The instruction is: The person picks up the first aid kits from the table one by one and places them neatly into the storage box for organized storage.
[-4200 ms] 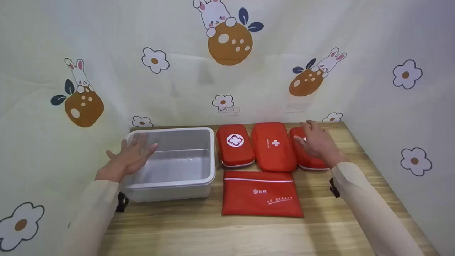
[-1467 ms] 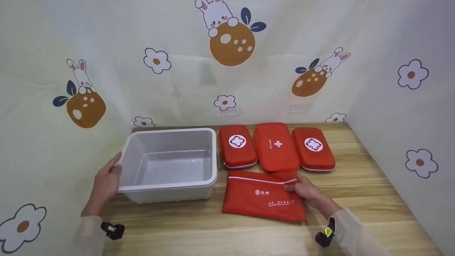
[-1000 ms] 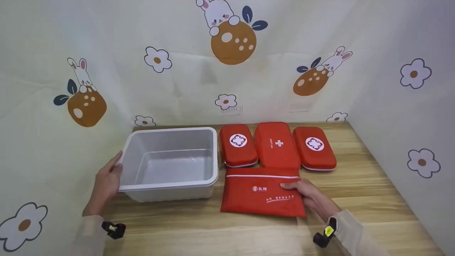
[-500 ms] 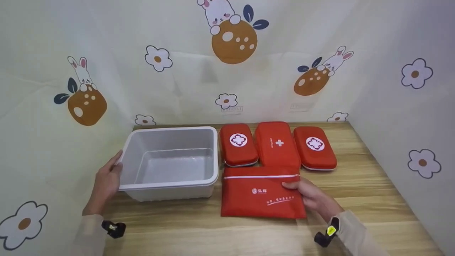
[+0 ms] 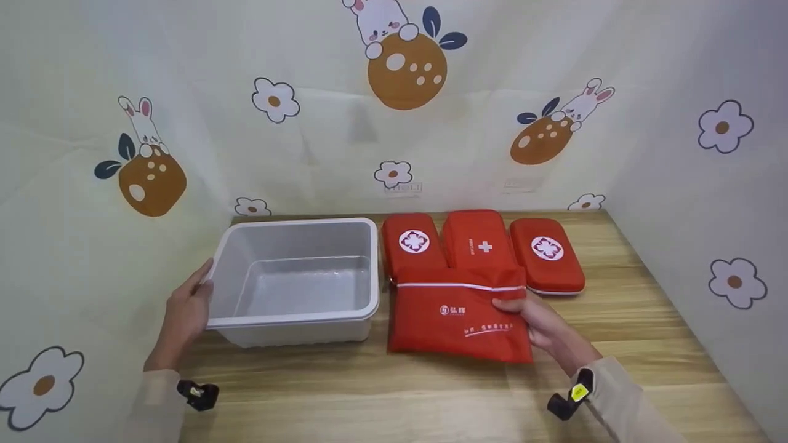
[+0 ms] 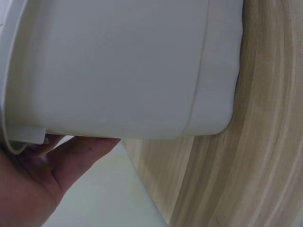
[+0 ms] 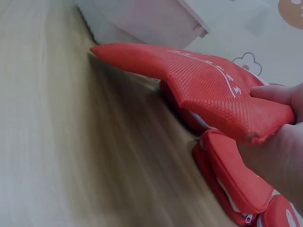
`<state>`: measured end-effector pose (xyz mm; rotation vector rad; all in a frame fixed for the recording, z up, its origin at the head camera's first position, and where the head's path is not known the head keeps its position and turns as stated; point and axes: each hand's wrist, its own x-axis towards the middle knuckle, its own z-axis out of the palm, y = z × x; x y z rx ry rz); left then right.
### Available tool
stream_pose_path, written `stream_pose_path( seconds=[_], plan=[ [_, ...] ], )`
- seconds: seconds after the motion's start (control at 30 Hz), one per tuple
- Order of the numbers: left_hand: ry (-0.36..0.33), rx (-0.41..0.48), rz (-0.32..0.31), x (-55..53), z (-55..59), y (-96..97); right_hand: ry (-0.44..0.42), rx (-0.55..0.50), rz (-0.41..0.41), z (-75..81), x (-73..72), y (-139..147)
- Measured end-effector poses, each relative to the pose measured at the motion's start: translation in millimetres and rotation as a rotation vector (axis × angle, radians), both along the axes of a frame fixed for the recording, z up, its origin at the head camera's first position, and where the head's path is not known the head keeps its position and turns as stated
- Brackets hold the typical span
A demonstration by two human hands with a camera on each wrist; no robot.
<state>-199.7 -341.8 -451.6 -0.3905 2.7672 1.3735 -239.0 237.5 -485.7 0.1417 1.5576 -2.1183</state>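
Pouch, one: pinched by right hand, long axis leftward from it (tub beyond, gripped by left hand).

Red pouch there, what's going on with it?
A person's right hand pinches the flat red pouch by its right side, holding it up off the wooden table. The left hand holds the left side of the grey tub. Three red cases sit in a row right of the tub; from above, the pouch overlaps the near ends of two.
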Motion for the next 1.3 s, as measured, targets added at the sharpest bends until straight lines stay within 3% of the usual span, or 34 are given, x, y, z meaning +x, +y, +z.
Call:
stream_pose_path(
  seconds=[0.67,0.9,1.3],
  plan=[
    [-0.021,0.035,0.011,0.2,2.1,1.5,0.020,-0.042,-0.085,63.5,-12.3,-7],
    [-0.002,0.012,0.019,-1.1,2.4,2.5,0.064,-0.029,-0.047,77.0,-15.3,-11],
    [-0.022,0.054,0.015,-1.4,3.3,3.6,0.064,-0.018,-0.020,93.7,-20.1,-10]
  ],
)
